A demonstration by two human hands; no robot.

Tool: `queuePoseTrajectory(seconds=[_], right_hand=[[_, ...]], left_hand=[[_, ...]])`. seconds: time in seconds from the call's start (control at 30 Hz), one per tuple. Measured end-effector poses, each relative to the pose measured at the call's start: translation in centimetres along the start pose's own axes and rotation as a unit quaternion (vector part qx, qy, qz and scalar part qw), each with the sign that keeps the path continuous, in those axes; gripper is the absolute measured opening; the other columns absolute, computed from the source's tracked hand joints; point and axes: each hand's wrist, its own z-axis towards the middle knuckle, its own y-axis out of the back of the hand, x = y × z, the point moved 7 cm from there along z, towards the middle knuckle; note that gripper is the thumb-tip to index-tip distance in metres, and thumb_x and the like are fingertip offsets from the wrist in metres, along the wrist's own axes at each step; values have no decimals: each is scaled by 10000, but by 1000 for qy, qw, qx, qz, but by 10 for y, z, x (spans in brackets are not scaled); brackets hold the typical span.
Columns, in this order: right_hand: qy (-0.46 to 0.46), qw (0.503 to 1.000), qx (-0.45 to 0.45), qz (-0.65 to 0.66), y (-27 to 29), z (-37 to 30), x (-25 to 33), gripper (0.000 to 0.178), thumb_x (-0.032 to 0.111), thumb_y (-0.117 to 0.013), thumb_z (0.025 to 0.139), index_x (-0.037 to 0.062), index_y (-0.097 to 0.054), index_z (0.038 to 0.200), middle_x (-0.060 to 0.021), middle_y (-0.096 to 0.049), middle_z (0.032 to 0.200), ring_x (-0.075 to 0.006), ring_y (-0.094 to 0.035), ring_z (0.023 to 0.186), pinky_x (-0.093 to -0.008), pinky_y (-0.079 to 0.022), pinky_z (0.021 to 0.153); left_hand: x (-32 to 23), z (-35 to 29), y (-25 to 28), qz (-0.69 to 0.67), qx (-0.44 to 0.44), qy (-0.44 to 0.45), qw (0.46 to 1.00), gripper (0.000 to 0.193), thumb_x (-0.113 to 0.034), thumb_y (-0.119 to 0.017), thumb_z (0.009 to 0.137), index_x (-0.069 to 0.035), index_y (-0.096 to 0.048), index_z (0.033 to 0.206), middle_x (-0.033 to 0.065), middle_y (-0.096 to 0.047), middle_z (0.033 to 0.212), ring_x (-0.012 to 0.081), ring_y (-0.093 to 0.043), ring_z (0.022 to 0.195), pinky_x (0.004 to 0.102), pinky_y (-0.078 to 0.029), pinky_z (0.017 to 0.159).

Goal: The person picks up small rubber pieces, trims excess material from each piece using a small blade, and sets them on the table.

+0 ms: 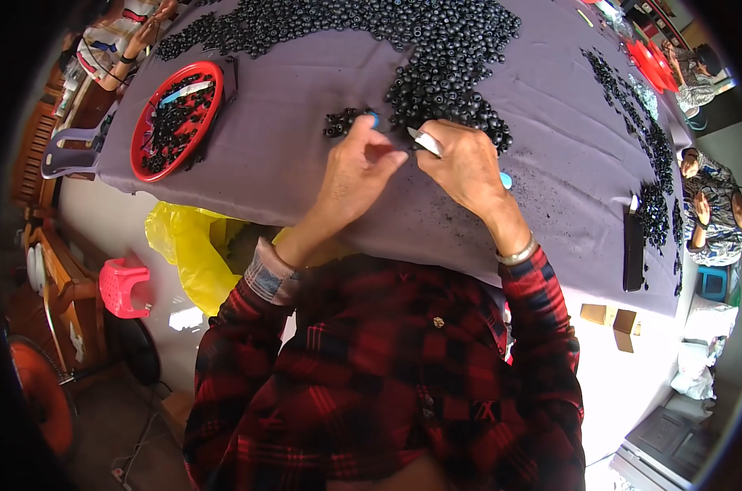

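Observation:
My right hand is closed around a small knife. Its pale blade points up and left, and a light blue end shows behind the palm. Across from it, my left hand has its thumb and forefinger apart, with nothing visible between them; the fingers are slightly blurred. A blue band wraps one of its fingers. Just beyond that hand lies a small cluster of round black pieces, like berries or beads. The large heap of the same pieces reaches down to my right hand.
A red basin with black bits and a blue-handled tool stands at left on the purple cloth. A black box-shaped thing lies right, near more black pieces. Other people sit along the table's sides. Yellow plastic hangs below the edge.

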Motion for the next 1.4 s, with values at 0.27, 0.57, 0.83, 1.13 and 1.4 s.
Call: queuePoseTrajectory(seconds=[0.27, 0.57, 0.83, 1.13, 1.4], right_hand=[[-37, 972, 27, 231, 39, -37, 24, 151, -2, -650, 717, 20, -618, 863, -61, -600, 688, -124, -566, 600, -277, -457, 564], [-6, 959, -49, 278, 48, -54, 21, 222, -30, -766, 689, 40, -660, 871, -9, -566, 730, -96, -535, 645, -244, -436, 567], [-64, 921, 4, 385, 44, -54, 22, 123, -19, -744, 757, 19, -647, 821, -7, -572, 733, -87, -530, 648, -242, -443, 590], [-147, 936, 17, 318, 52, -56, 4, 174, 176, -639, 893, 3, -623, 893, 3, -571, 736, -76, -510, 706, -248, -438, 671], [28, 993, 5, 117, 52, -63, 31, 112, 129, -673, 843, 49, -634, 910, -64, -618, 769, -199, -602, 626, -308, -483, 584]], left_hand=[[-25, -25, -39, -415, 259, 167, 856, 217, -83, -641, 884, -84, -548, 1080, -8, -586, 876, 102, -548, 752, 259, -463, 686], [-41, -34, -49, -523, 255, 215, 785, 241, -144, -627, 914, -72, -512, 1113, -19, -562, 847, 98, -555, 798, 266, -467, 714], [-37, -40, -55, -584, 297, 234, 718, 249, -123, -616, 917, -63, -493, 1125, 6, -582, 858, 104, -568, 797, 282, -473, 699], [-37, -38, -55, -604, 291, 234, 704, 249, -140, -605, 924, -75, -481, 1130, 27, -585, 871, 160, -569, 820, 298, -471, 703], [-39, -32, -48, -610, 239, 207, 727, 168, -118, -558, 951, -92, -484, 1100, 0, -565, 892, 120, -580, 842, 309, -493, 742]])
